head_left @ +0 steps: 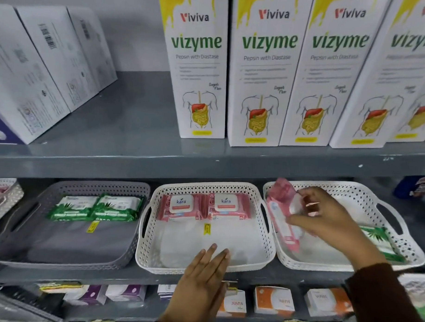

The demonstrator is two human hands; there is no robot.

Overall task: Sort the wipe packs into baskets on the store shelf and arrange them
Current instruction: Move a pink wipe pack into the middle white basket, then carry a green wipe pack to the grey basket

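The right hand [325, 220] has its grip closed on a pink wipe pack [280, 211] at 3 o'clock, while the left hand [202, 278] rests open on the middle white basket [144, 252].

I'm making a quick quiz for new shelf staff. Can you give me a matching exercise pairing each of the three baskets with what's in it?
Baskets:
1. Grey perforated plastic basket
2. Middle white perforated plastic basket
3. Right white perforated plastic basket

Contents:
A. Two pink Kara wipe packs lying flat at the back
B. A pink wipe pack tilted up in the right hand, plus a green pack
C. Two green wipe packs side by side

Pairs: 1-C, 2-A, 3-B
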